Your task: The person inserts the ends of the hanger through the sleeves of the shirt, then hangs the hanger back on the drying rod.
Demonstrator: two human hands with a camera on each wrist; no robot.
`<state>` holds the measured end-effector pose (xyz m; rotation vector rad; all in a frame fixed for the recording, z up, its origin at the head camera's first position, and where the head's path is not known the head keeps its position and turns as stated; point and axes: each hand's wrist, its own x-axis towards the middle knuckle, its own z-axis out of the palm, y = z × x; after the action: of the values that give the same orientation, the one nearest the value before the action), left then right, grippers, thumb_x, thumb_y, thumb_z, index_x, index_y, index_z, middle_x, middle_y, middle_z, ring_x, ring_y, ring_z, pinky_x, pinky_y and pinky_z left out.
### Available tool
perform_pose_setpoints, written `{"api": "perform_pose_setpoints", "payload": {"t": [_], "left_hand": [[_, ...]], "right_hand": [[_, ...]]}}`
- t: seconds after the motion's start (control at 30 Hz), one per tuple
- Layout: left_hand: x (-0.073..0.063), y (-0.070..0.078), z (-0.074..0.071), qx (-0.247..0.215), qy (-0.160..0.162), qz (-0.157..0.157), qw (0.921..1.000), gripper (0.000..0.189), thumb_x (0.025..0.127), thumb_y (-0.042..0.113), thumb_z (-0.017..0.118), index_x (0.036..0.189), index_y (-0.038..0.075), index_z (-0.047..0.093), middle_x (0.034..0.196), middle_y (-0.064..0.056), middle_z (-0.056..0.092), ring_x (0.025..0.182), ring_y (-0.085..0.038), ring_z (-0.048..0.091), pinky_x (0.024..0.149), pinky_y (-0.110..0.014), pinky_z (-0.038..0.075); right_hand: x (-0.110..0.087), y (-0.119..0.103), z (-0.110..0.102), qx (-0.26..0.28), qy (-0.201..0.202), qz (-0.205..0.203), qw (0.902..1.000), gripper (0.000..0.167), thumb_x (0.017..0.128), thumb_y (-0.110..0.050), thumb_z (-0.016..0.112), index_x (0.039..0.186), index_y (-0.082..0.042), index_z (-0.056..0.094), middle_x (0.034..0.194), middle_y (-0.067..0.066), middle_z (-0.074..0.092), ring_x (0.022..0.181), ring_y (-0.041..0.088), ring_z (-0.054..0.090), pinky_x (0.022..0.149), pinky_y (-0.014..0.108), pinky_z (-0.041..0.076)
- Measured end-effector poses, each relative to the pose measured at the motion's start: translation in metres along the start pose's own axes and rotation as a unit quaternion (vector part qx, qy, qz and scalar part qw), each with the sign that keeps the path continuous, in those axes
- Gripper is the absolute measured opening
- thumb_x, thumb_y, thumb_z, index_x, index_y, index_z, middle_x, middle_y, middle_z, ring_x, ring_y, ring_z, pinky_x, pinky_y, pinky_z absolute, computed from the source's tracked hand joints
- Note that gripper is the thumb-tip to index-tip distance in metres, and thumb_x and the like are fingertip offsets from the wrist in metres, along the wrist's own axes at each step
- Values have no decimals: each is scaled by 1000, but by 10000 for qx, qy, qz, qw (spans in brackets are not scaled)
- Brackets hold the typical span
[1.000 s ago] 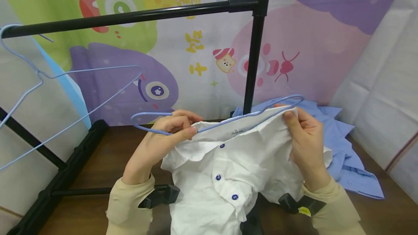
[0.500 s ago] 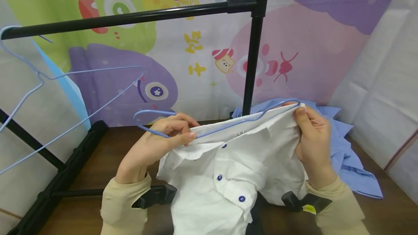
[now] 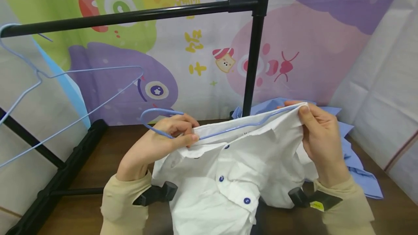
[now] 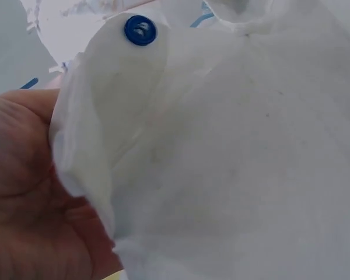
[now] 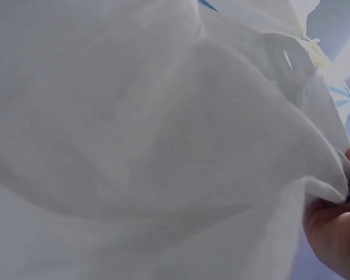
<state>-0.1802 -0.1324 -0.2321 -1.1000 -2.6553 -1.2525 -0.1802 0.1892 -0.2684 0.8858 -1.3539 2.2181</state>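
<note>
A white short shirt with dark blue buttons hangs between both hands in the head view. My left hand grips a light blue wire hanger near its hook, thumb at the shirt's left collar edge. The hanger runs along the open neckline, and its far end is hidden inside the cloth. With thumb and fingers, my right hand pinches the shirt's upper right edge and draws it taut. White cloth and a blue button fill most of the left wrist view; cloth also fills the right wrist view.
A black rack stands behind, with another blue wire hanger hooked on its bar at left. Blue shirts lie piled at right behind my right hand. The brown tabletop lies below, a printed curtain behind.
My right hand has moved right, carrying the shirt's edge outward. The hanger has gone further right into the shirt, and its end loop has dropped out of sight beneath the fabric.
</note>
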Motion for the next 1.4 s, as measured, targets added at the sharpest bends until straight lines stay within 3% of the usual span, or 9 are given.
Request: {"api": "perform_pose_setpoints", "payload": {"t": [0.33, 0.47, 0.53, 0.7, 0.73, 1.03, 1.17, 1.3, 1.4], "left_hand": [[2, -3, 1, -15, 2, 110, 9999, 30, 86, 20, 62, 58, 16, 50, 94, 5, 60, 102, -8, 52, 70, -24, 39], [5, -2, 4, -144, 47, 67, 9999, 29, 86, 20, 62, 59, 15, 51, 96, 3, 61, 105, -8, 51, 74, -26, 40], [7, -1, 7, -180, 180, 48, 9997, 29, 85, 19, 63, 59, 14, 51, 95, 3, 61, 106, -8, 51, 77, -26, 41], [11, 2, 18, -97, 858, -108, 9962, 26, 80, 17, 68, 59, 13, 54, 94, 2, 63, 98, -9, 55, 77, -23, 43], [11, 3, 20, -84, 982, -155, 9950, 26, 80, 17, 69, 59, 13, 55, 95, 1, 63, 97, -9, 55, 75, -23, 43], [17, 14, 33, 116, 1559, -256, 9874, 26, 80, 22, 69, 59, 13, 57, 101, 6, 62, 89, -8, 56, 65, -24, 40], [20, 16, 40, 229, 1813, -434, 9822, 27, 82, 22, 67, 59, 12, 56, 102, 6, 62, 82, -9, 56, 61, -24, 39], [22, 18, 48, 440, 1963, -501, 9783, 26, 81, 23, 68, 59, 14, 56, 102, 4, 62, 86, -11, 55, 65, -26, 40], [23, 20, 53, 583, 2040, -414, 9763, 26, 81, 23, 68, 60, 14, 56, 102, 0, 62, 91, -14, 56, 69, -27, 41]], "right_hand": [[-6, -10, -5, -1296, -831, -62, 9881, 26, 93, 8, 37, 101, 15, 60, 100, 11, 66, 85, 14, 62, 67, 20, 49], [-7, -15, -5, -2131, -881, -237, 9728, 22, 89, 11, 41, 97, 13, 62, 96, 8, 68, 85, 12, 60, 64, 19, 46], [-8, -18, -4, -3135, -976, -409, 9437, 20, 88, 9, 48, 96, 5, 66, 92, 1, 68, 74, 7, 55, 58, 16, 41], [-11, -22, 8, -5654, -1263, -998, 8090, 17, 84, -4, 61, 91, -19, 69, 85, -12, 65, 67, -3, 50, 59, 14, 38], [-12, -22, 10, -5880, -1285, -1069, 7914, 17, 84, -6, 62, 91, -21, 68, 86, -12, 66, 71, -2, 53, 62, 15, 39], [-17, -6, 26, -6619, -1216, -1940, 7138, 24, 92, -29, 49, 91, -15, 69, 86, 1, 69, 76, 24, 63, 66, 39, 47], [-20, 5, 36, -6536, -1256, -2173, 7140, 41, 97, -37, 36, 92, -12, 68, 83, 2, 68, 72, 24, 63, 63, 39, 48], [-24, 18, 44, -6333, -1423, -2192, 7284, 40, 98, -35, 36, 93, -10, 67, 80, 1, 67, 70, 20, 63, 61, 36, 49], [-25, 25, 47, -6314, -1503, -2204, 7281, 38, 97, -34, 38, 94, -9, 66, 80, 1, 67, 71, 20, 64, 62, 37, 49]]}}
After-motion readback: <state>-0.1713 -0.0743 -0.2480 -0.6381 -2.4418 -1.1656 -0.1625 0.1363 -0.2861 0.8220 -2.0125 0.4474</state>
